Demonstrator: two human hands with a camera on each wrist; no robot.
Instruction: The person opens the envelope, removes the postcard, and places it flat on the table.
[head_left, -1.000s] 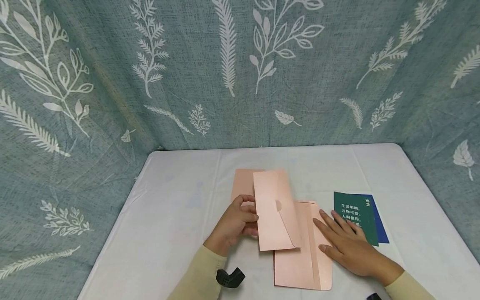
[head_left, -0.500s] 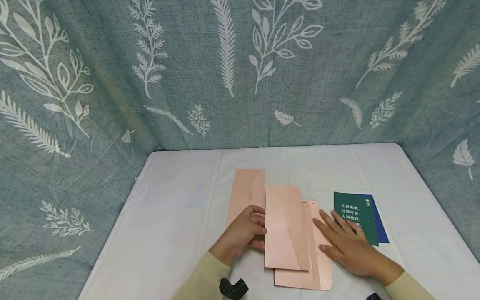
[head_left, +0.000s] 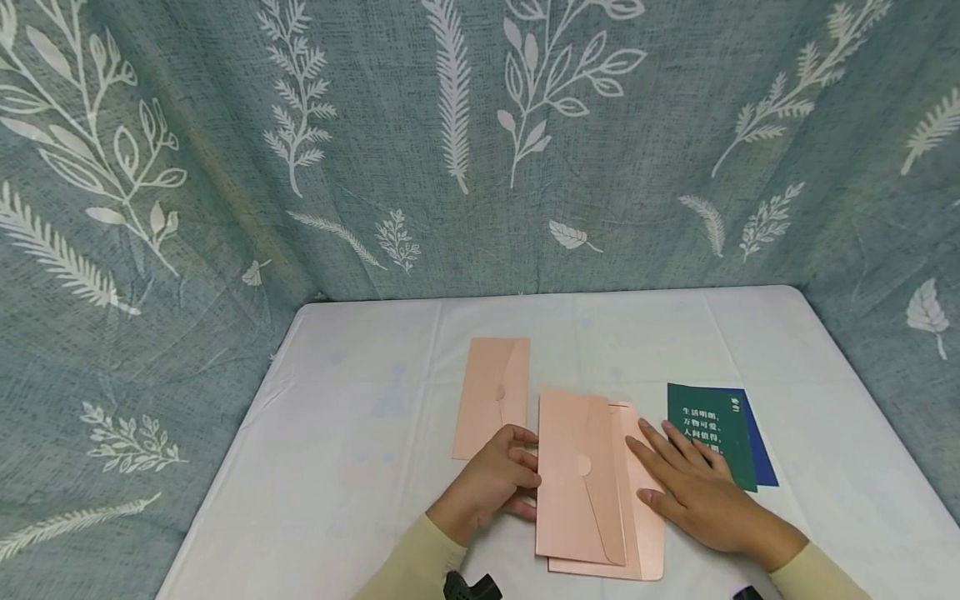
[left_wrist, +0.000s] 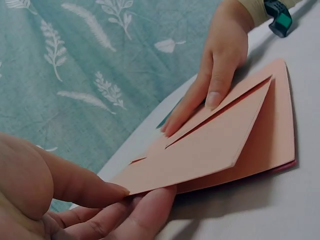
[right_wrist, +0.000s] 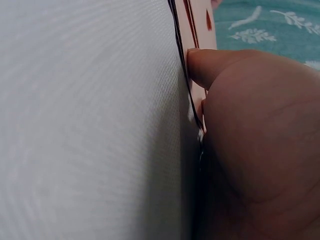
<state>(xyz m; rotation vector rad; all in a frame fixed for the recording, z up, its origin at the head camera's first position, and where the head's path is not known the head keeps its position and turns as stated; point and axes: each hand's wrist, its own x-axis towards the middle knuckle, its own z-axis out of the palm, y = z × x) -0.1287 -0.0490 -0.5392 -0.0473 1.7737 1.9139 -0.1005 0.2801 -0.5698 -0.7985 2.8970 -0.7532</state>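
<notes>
My left hand (head_left: pixel 492 479) pinches the left edge of a pink envelope (head_left: pixel 577 492) with a rounded tab on its front. In the left wrist view that envelope (left_wrist: pixel 215 140) slants, its near corner raised off a larger pink piece (left_wrist: pixel 275 125) beneath. This lower pink piece (head_left: pixel 643 533), which looks like an envelope or folder, lies flat on the table with its right side showing. My right hand (head_left: pixel 697 496) rests with spread, straight fingers on that right side. In the right wrist view its thumb (right_wrist: pixel 202 65) touches the pink paper.
Another pink envelope (head_left: pixel 491 392) lies behind my left hand. To the right, a green card (head_left: pixel 712 417) with white writing overlaps a blue card (head_left: pixel 761 450), partly under my right fingers. White cloth (head_left: pixel 337 467) covers the table, and a leaf-patterned curtain (head_left: pixel 420 167) hangs behind.
My left hand has brought the pinched envelope toward the front and slightly right, lower over the bottom pink piece. The envelope behind is now uncovered. My right hand has stayed still.
</notes>
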